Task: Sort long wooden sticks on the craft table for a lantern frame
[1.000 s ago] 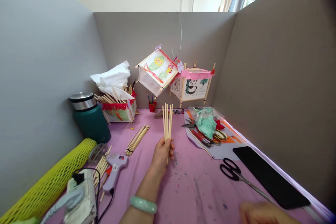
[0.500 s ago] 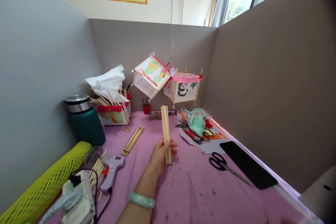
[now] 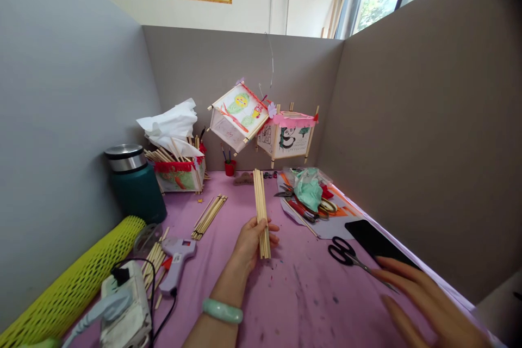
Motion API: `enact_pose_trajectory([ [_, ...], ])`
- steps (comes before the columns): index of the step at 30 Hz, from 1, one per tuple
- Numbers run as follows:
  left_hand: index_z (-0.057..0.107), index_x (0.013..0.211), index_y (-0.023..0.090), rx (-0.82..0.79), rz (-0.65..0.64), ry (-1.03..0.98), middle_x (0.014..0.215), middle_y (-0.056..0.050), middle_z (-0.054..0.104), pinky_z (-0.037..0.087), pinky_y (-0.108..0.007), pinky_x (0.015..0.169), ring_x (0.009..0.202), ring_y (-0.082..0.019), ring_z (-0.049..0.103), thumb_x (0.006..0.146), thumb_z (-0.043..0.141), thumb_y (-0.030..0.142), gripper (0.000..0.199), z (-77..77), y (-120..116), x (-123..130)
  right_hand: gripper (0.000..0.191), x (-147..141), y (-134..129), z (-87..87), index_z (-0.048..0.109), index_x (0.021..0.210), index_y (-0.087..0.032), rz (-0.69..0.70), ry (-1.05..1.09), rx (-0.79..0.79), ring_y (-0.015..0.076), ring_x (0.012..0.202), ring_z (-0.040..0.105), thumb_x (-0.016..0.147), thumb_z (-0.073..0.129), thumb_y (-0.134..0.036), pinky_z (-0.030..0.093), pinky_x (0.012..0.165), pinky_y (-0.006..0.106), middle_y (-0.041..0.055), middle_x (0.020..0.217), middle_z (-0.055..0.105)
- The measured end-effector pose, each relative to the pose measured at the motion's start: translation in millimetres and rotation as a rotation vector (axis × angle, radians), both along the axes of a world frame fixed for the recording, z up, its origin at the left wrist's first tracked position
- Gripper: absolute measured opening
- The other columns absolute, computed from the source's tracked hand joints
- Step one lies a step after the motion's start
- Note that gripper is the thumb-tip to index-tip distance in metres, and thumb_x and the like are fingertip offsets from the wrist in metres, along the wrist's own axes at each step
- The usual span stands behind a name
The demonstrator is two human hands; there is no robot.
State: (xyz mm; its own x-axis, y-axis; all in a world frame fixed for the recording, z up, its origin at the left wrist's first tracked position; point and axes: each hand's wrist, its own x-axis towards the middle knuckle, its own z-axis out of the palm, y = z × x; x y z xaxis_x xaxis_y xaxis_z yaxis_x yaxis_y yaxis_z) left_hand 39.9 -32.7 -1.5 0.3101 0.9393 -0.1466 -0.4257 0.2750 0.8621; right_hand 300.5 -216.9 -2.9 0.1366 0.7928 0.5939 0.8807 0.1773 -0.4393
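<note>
My left hand, with a pale green bangle on its wrist, holds a bundle of thin wooden sticks nearly upright over the middle of the purple cloth. At the lower right, my right hand is slightly blurred, its fingers apart and nothing between them. Its fingertips are nearest to the black-handled scissors and partly cover the blades and the black flat object. Another stick bundle lies to the left of my left hand.
Two paper lanterns hang at the back. A glue gun, power strip, yellow net roll, green bottle and stick box stand or lie left. Pliers and wrappings lie back right.
My right hand has come into view at the lower right, over the scissors' blades. My left hand still holds the sticks; the whole view has shifted slightly.
</note>
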Motion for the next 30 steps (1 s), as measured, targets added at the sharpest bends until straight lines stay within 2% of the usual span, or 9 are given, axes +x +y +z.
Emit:
enact_pose_trajectory([
  [3,0.05,0.088,0.015,0.011,-0.008,0.016,0.072,-0.005,0.066,0.047,-0.023,0.044,0.047,-0.012,0.06,0.082,0.056,0.032,0.019,-1.6,-1.1,-0.4,0.027,-53.1,62.4,28.4,0.067,0.1,-0.026,0.224,0.226,-0.22,0.0234,0.087,0.062,0.082,0.054,-0.042,0.05,0.075,0.037,0.0094,0.108,0.063],
  [5,0.05,0.088,0.015,0.029,-0.021,0.017,0.071,-0.005,0.066,0.047,-0.023,0.044,0.046,-0.012,0.06,0.082,0.057,0.033,0.021,-2.3,-1.3,-0.5,0.034,-83.5,110.3,35.9,0.066,0.101,-0.022,0.314,0.471,-0.333,0.0227,0.083,0.062,0.078,0.059,-0.046,0.049,0.071,0.034,0.0096,0.102,0.066],
  [7,0.05,0.091,0.014,0.043,-0.057,0.018,0.072,-0.004,0.066,0.047,-0.024,0.044,0.046,-0.012,0.06,0.081,0.058,0.035,0.024,-2.4,-1.3,-0.1,0.039,-107.8,153.6,34.7,0.065,0.098,-0.017,0.494,0.8,-0.444,0.0219,0.084,0.061,0.076,0.061,-0.049,0.048,0.068,0.031,0.0089,0.093,0.067],
  [11,0.051,0.095,0.014,0.031,-0.118,0.057,0.074,-0.005,0.066,0.048,-0.024,0.044,0.047,-0.013,0.061,0.08,0.059,0.038,0.03,-2.6,-1.7,1.7,0.043,-135.1,203.1,17.8,0.065,0.084,-0.012,0.612,0.931,-0.513,0.0138,0.06,0.057,0.079,0.055,-0.053,0.044,0.055,0.025,0.0046,0.071,0.064],
  [14,0.051,0.089,0.013,-0.026,-0.11,0.144,0.071,-0.007,0.066,0.049,-0.025,0.046,0.048,-0.015,0.062,0.08,0.057,0.042,0.031,-3.3,-2.0,3.0,0.036,-138.3,209.6,4.8,0.061,0.075,-0.012,0.604,0.999,-0.506,0.0086,0.049,0.047,0.078,0.058,-0.048,0.036,0.047,0.02,-0.0026,0.055,0.053],
  [18,0.054,0.087,0.012,-0.059,-0.112,0.237,0.071,-0.008,0.067,0.05,-0.027,0.049,0.051,-0.016,0.063,0.082,0.052,0.046,0.035,-2.2,-4.1,4.2,0.031,-131.8,205.3,-4.4,0.053,0.063,-0.014,0.605,1.076,-0.515,0.0054,0.046,0.04,0.074,0.066,-0.04,0.031,0.044,0.017,-0.0066,0.051,0.045],
  [23,0.057,0.084,0.011,-0.052,-0.15,0.234,0.07,-0.008,0.068,0.051,-0.03,0.051,0.051,-0.017,0.064,0.074,0.059,0.05,0.04,4.0,-9.7,5.2,0.036,-132.7,201.4,-11.6,0.063,0.081,-0.013,0.674,1.172,-0.663,0.0057,0.039,0.042,0.075,0.063,-0.048,0.029,0.038,0.017,-0.0017,0.057,0.058],
  [26,0.059,0.08,0.01,-0.044,-0.171,0.254,0.067,-0.009,0.068,0.052,-0.031,0.053,0.052,-0.018,0.064,0.073,0.058,0.057,0.047,3.0,-9.7,6.4,0.043,-135.6,201.4,-13.7,0.066,0.087,-0.012,0.704,1.236,-0.708,0.0094,0.04,0.049,0.073,0.064,-0.053,0.036,0.039,0.02,0.0028,0.06,0.064],
  [30,0.058,0.078,0.012,0.035,-0.139,0.447,0.063,-0.006,0.065,0.049,-0.03,0.051,0.052,-0.019,0.063,0.076,0.051,0.059,0.047,-4.4,-3.8,6.9,0.037,-133.4,204.1,-9.6,0.061,0.072,-0.014,0.663,1.349,-0.576,0.0141,0.064,0.063,0.072,0.065,-0.051,0.049,0.059,0.023,0.0053,0.075,0.068],
])
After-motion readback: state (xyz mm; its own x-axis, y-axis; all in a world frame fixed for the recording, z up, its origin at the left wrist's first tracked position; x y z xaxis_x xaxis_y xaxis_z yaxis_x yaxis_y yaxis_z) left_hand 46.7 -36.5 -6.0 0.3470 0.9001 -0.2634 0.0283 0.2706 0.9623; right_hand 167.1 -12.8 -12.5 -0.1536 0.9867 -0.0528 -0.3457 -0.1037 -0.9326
